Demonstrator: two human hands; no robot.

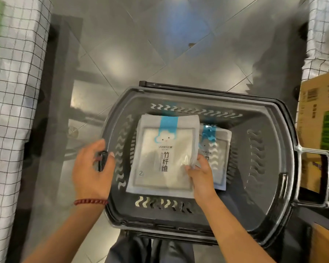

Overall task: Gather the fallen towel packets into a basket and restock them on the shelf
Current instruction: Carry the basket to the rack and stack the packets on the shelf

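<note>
Black plastic basket (254, 196) holds a towel packet (160, 149) above a second packet (217, 149) to its right, the right hand (203, 177) pinching its near-right corner while the left hand (91, 171) grips the left handle (102, 158), probably for steadiness.

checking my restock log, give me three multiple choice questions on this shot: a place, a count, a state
1. Where is the brown cardboard box relative to the dark grey plastic basket?
A. left of it B. inside it C. right of it
2. How many white towel packets with blue cloud strips show in the basket?
A. two B. one C. four
3. What is the right hand doing?
A. hanging open B. pinching the front packet C. gripping the basket's rim
1 C: the box stands beyond the basket's right handle.
2 A: the front packet overlaps a second packet behind it.
3 B: thumb and fingers pinch its lower right edge.
</note>
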